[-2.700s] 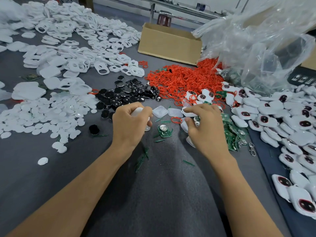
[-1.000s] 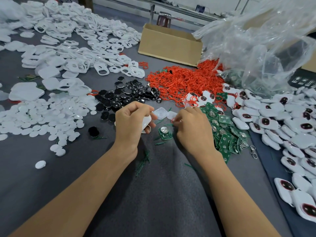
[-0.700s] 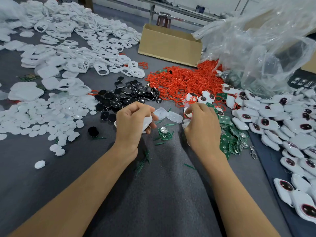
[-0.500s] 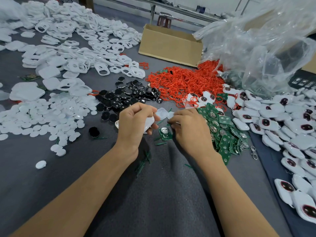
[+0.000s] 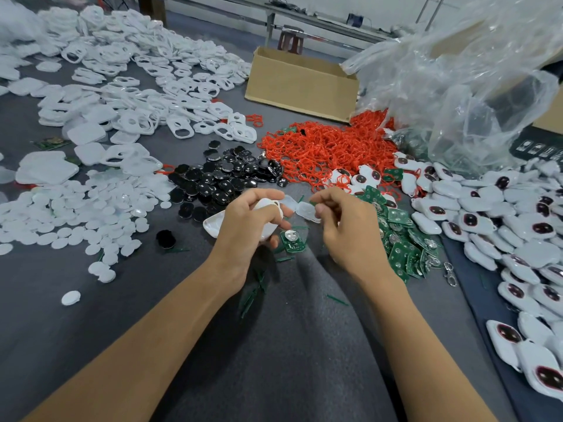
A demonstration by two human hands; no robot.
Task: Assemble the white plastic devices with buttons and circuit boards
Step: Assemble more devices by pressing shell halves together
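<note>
Most of the white shell point(image 5: 213, 226) hidden behind the left hand point(image 5: 245, 231)

A grey felt-covered table point(image 5: 137, 287) runs toward a metal bench frame point(image 5: 269, 28) before a pale wall point(image 5: 380, 7).

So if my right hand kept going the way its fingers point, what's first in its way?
Probably the clear cover beside the right hand, then the left hand; depth unclear.

Bare grey felt point(image 5: 298, 345) nearest — black buttons point(image 5: 222, 181), red rings point(image 5: 329, 147) (circuit boards point(image 5: 405, 251) rightward) block beyond.
</note>
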